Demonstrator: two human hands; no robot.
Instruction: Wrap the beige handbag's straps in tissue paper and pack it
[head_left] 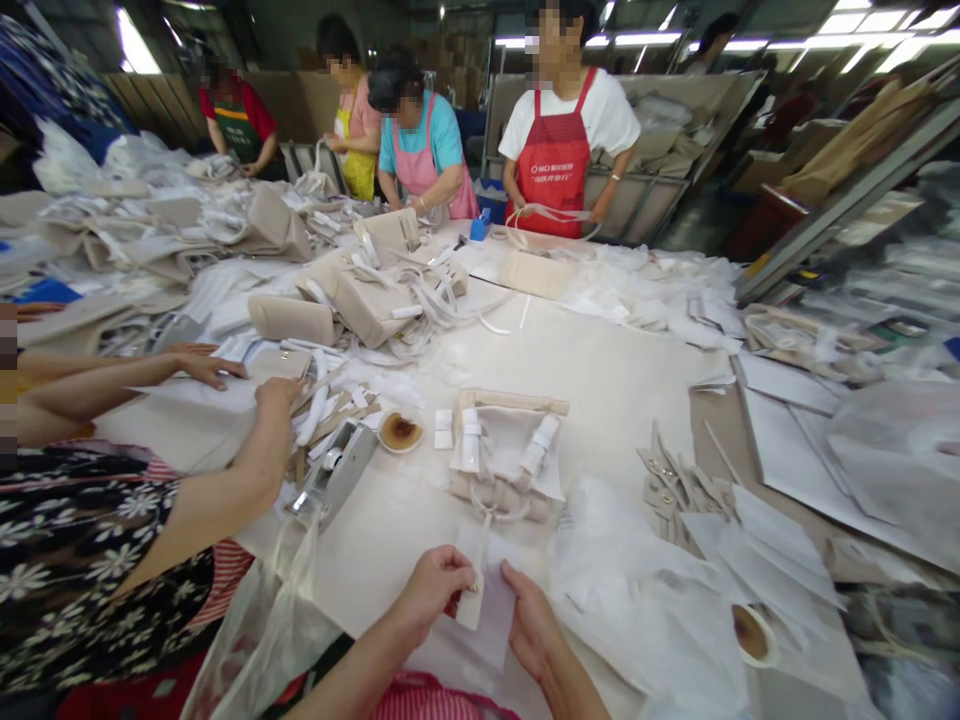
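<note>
My left hand [442,585] pinches a narrow cream strap tab [471,592] with a small metal fitting, near the table's front edge. My right hand [529,615] grips the right edge of a thin white paper sheet [496,600], which lies behind the tab. Just beyond my hands rests a cream bag [506,450] with two white-wrapped rolls [470,440] on it. A thin strap runs from the bag toward the tab.
Co-workers' hands [281,395] work at the left beside a tape dispenser [337,475] and a brown-stained dish [401,430]. Plastic bags [637,590], strap tabs [667,480] and paper sheets [772,550] lie right. Several people stand across the table [600,370].
</note>
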